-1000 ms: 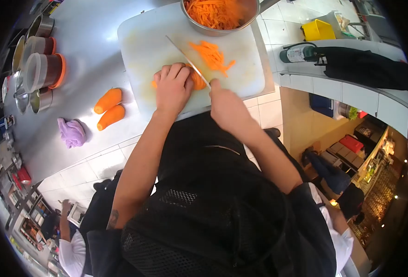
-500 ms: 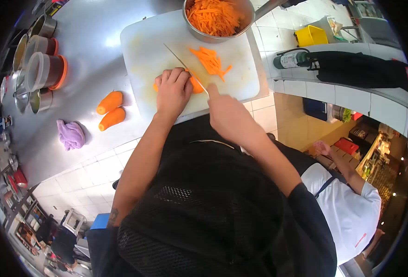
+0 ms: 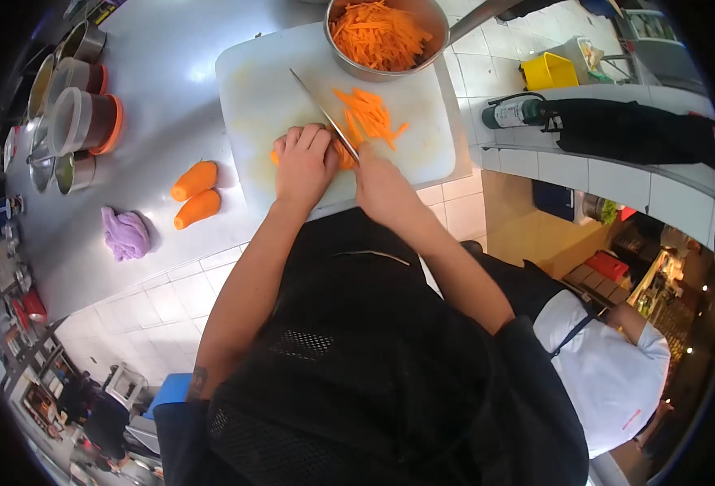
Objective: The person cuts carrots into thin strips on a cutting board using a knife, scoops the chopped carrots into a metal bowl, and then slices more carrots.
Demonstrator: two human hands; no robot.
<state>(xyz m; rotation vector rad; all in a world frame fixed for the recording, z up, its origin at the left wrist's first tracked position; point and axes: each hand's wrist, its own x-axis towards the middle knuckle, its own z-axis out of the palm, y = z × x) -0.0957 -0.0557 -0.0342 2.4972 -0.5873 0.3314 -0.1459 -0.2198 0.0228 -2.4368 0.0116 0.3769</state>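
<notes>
On the white cutting board (image 3: 252,89), my left hand (image 3: 305,166) presses down on a carrot (image 3: 344,156), its fingers curled over it. Most of that carrot is hidden under the hand. My right hand (image 3: 386,190) grips the handle of a knife (image 3: 315,104), whose blade lies slanted just right of my left fingertips, against the carrot. Beyond the blade is a loose pile of cut carrot strips (image 3: 371,115). A metal saucepan (image 3: 386,76) full of carrot strips stands at the board's far right corner.
Two peeled carrots (image 3: 194,180) and a purple cloth (image 3: 126,235) lie on the steel counter (image 3: 163,89) to the left. Lidded tubs (image 3: 82,121) and metal pots stand farther left. A co-worker in a white shirt (image 3: 596,364) is close on my right.
My right hand and the knife have shifted left, closer to my left hand. Some strips beside the blade lie differently. The co-worker's outstretched arm has drawn back.
</notes>
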